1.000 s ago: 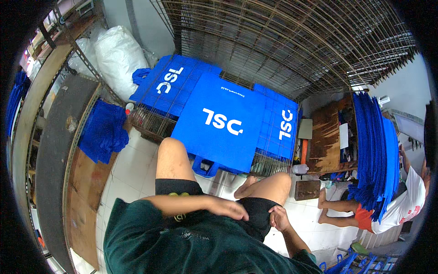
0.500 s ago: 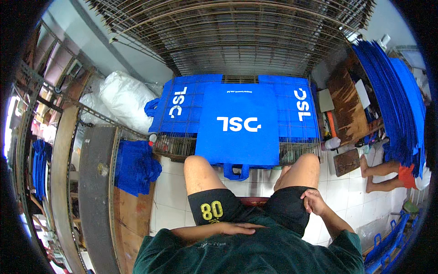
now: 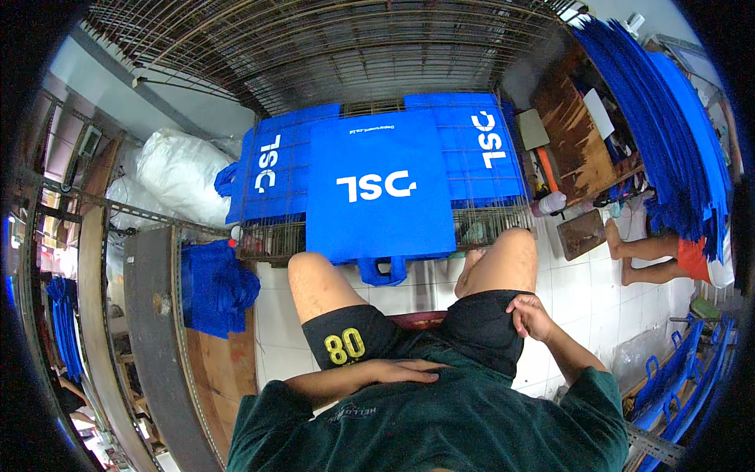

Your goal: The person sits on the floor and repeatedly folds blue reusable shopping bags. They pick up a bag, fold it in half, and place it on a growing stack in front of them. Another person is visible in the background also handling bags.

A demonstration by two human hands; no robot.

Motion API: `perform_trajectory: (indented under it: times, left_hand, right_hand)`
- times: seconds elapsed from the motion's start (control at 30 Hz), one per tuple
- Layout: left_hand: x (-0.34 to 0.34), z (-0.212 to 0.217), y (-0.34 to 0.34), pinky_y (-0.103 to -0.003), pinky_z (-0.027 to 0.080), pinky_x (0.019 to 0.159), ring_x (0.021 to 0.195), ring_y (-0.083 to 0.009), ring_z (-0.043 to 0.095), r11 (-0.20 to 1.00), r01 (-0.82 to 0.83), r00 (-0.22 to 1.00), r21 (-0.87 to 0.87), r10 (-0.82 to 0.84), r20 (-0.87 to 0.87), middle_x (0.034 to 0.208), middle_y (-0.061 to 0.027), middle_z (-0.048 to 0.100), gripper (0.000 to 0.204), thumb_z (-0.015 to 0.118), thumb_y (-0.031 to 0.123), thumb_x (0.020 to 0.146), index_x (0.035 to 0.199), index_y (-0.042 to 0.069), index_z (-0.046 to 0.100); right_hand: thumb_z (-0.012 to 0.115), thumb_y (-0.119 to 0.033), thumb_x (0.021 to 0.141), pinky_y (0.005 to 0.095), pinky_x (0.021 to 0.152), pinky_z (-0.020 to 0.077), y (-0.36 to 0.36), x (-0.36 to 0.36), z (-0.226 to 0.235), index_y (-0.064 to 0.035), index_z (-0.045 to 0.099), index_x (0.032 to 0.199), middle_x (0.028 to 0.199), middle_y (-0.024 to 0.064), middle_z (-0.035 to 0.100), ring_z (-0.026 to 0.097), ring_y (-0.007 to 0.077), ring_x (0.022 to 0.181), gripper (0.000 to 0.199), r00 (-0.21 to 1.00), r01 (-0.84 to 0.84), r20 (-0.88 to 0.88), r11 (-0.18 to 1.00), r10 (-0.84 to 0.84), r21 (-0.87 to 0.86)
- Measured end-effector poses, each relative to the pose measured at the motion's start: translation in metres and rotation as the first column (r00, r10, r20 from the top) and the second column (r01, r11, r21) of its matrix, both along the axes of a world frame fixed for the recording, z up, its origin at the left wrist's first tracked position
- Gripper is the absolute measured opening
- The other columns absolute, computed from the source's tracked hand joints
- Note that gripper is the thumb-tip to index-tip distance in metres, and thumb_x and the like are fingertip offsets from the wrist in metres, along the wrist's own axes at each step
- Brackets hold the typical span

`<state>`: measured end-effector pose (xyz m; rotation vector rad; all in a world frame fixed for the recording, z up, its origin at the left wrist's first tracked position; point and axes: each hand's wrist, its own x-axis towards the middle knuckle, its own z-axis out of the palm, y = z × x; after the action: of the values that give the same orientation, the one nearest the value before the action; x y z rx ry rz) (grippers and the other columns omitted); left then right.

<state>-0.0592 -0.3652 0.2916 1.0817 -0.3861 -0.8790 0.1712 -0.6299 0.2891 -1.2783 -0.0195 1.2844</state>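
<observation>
My left hand [image 3: 405, 371] lies flat across the front of my dark green shirt [image 3: 425, 417], fingers stretched out and holding nothing. Over my right thigh, my right hand [image 3: 532, 317] is closed, its fingertips pinching the edge of my black shorts [image 3: 484, 330]. Beyond my knees a blue tote bag [image 3: 377, 224] with white printing lies flat on a wire rack, its handle [image 3: 383, 271] hanging toward me. Two more printed blue bags, one at the left [image 3: 271, 189] and one at the right [image 3: 472, 169], lie under wire mesh. Neither hand touches the bags.
Stacked wire racks [image 3: 330, 51] rise at the back. A white plastic sack [image 3: 177, 173] and blue fabric [image 3: 216, 287] are at left, beside a metal-framed shelf [image 3: 153, 315]. At right hang many blue bags [image 3: 645, 126], near another person's legs [image 3: 649, 259].
The view has turned slightly, so the racks and bags sit further left and higher in the picture. My left hand stays flat; my right hand remains at the shorts' edge.
</observation>
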Motion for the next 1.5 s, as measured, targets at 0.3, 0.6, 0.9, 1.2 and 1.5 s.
perform_trajectory:
  times: [0.3,0.6,0.9,1.2,1.5]
  left_hand:
    - [0.045,0.045,0.008,-0.04,0.011,0.11,0.135,-0.0291,0.016,0.922,0.311,0.931,0.23,-0.344,0.123,0.148,-0.0174,0.015,0.07,0.033,0.049,0.094,0.144,0.006,0.009]
    - [0.017,-0.013,-0.018,-0.042,0.019,0.107,0.13,-0.0264,0.028,0.978,0.101,0.994,-0.184,-0.106,-0.019,0.142,-0.0152,0.029,0.072,0.036,0.055,0.091,0.143,0.01,0.016]
    - [0.04,-0.025,0.003,-0.036,0.04,0.092,0.117,-0.0225,0.048,0.948,-0.303,0.819,-0.101,0.205,-0.536,0.123,-0.0132,0.052,0.058,0.042,0.047,0.092,0.139,0.016,0.027]
    - [0.057,0.011,0.055,-0.041,0.037,0.098,0.119,-0.0245,0.045,0.94,-0.338,0.919,-0.04,0.321,-0.228,0.131,-0.0128,0.044,0.065,0.048,0.044,0.09,0.14,0.011,0.023]
    - [0.057,-0.075,0.041,-0.037,0.046,0.083,0.099,-0.0288,0.057,0.412,-0.583,0.777,0.7,0.534,0.333,0.107,-0.0157,0.059,0.069,0.064,0.055,0.074,0.121,0.008,0.047]
  right_hand:
    - [0.048,-0.025,0.092,0.0262,0.029,0.0349,-0.007,0.0,0.0,-0.0005,0.058,0.081,0.045,0.0101,0.05,0.043,0.0158,0.029,0.029,0.999,0.032,0.011,0.998,-0.032,-0.051]
    - [0.045,-0.03,0.093,0.0268,0.029,0.0332,-0.015,-0.002,0.002,-0.0017,0.059,0.082,0.044,0.0111,0.049,0.041,0.0165,0.029,0.034,0.999,0.033,0.015,0.998,-0.032,-0.058]
    - [0.046,-0.03,0.093,0.0264,0.029,0.0344,-0.006,0.001,0.003,-0.002,0.059,0.081,0.044,0.0105,0.05,0.041,0.0164,0.029,0.033,0.999,0.041,-0.027,0.996,-0.043,-0.083]
    - [0.047,-0.03,0.093,0.0273,0.029,0.0344,-0.003,-0.001,0.005,-0.0022,0.059,0.08,0.044,0.0099,0.049,0.041,0.0162,0.029,0.033,1.0,0.015,-0.02,0.994,-0.017,-0.112]
    - [0.046,-0.03,0.093,0.0266,0.029,0.0328,-0.005,-0.001,0.007,-0.0011,0.058,0.082,0.045,0.0089,0.049,0.041,0.0152,0.03,0.033,0.999,0.029,-0.011,0.999,-0.03,-0.038]
